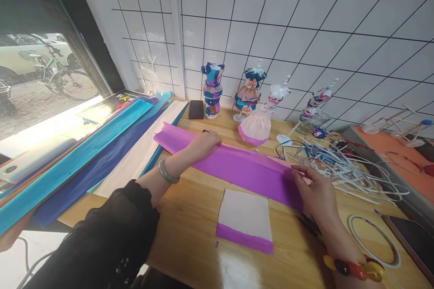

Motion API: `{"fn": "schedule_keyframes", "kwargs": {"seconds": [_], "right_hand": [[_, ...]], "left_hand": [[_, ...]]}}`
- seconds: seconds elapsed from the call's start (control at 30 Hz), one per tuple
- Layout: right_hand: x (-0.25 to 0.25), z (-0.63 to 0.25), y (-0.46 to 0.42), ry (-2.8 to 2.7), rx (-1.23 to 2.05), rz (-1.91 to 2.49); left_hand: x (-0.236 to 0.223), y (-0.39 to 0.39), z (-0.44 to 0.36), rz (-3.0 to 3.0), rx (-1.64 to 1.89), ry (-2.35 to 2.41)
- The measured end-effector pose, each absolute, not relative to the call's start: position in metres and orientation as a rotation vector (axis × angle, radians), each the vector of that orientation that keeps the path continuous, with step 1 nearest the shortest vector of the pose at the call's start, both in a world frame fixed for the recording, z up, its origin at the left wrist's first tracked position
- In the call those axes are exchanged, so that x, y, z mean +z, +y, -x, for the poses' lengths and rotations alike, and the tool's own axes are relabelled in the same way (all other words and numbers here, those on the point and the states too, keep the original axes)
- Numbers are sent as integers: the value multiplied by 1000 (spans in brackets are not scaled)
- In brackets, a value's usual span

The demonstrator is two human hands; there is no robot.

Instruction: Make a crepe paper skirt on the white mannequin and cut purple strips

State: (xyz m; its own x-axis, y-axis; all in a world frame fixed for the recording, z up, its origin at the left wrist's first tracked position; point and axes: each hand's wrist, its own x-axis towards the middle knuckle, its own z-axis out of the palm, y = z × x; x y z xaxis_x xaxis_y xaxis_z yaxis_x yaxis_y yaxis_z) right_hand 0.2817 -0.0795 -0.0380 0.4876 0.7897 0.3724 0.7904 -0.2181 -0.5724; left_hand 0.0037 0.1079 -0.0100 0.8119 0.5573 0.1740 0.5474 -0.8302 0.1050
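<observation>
A long strip of purple crepe paper (233, 167) lies slantwise across the wooden table (183, 230). My left hand (205, 143) is over its upper edge near the middle, thumb and fingers closed on the fold there. At the strip's right end, my right hand (317, 192) pinches the upper edge between thumb and forefinger. Just below the strip rests a white paper piece (244, 212) with a purple band along its bottom. Dark scissors (310, 226) lie partly hidden beneath my right hand.
Small dress forms in paper clothes, including one in a white skirt (256, 126), stand along the gridded wall. Tangled paper strips (339, 167) and a tape roll (375, 240) lie right. Blue paper lengths (101, 149) and a white one (142, 144) fill the left. A phone (196, 109) lies behind.
</observation>
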Motion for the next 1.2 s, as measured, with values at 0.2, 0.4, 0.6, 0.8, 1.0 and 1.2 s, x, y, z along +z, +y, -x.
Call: {"fn": "schedule_keyframes", "kwargs": {"seconds": [0.2, 0.4, 0.6, 0.8, 1.0, 1.2], "right_hand": [[-38, -285, -81, -1322, -40, 2041], [-36, -284, -81, -1336, -47, 1983], [-30, -288, -84, -1375, -93, 1852], [-7, -282, -96, -1571, 524, 1832], [8, -277, -109, -1655, 1070, 1792], [-17, -295, -97, -1584, 783, 1873]], "left_hand": [[-4, 112, 0, -2900, 342, 948], [-2, 112, 0, -2832, 304, 953], [12, 106, 7, -2790, 185, 897], [39, 95, 27, -2634, -147, 858], [40, 80, 27, -2410, -458, 740], [39, 73, 19, -2124, -581, 673]]}}
